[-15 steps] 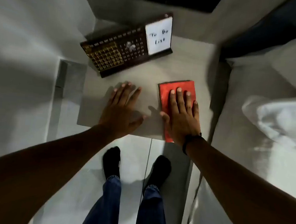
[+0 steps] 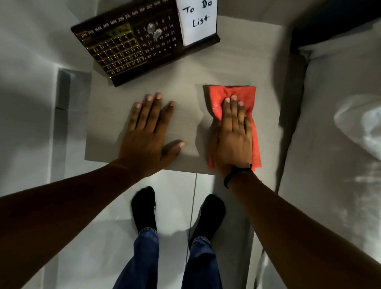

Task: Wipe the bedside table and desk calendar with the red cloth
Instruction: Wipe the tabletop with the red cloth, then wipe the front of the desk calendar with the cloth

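Note:
The grey bedside table [image 2: 190, 72] fills the middle of the view. A dark brown desk calendar [image 2: 133, 43] with a white "To Do List" card stands tilted at its far left. The red cloth [image 2: 240, 93] lies on the right part of the tabletop, bunched near its far end. My right hand [image 2: 232, 133] presses flat on the cloth, fingers pointing away from me, with a black band at the wrist. My left hand [image 2: 147, 132] rests flat on the bare tabletop left of the cloth, fingers spread, holding nothing.
A bed with white bedding [image 2: 348, 132] runs along the right side, close to the table's edge. A pale wall [image 2: 35, 32] stands at the left. My feet in black socks [image 2: 145, 209] stand on the tiled floor just in front of the table.
The view has come closer to the table. The cloth was flat and rectangular; now it is bunched and creased under my right hand. My left hand stays flat on the table.

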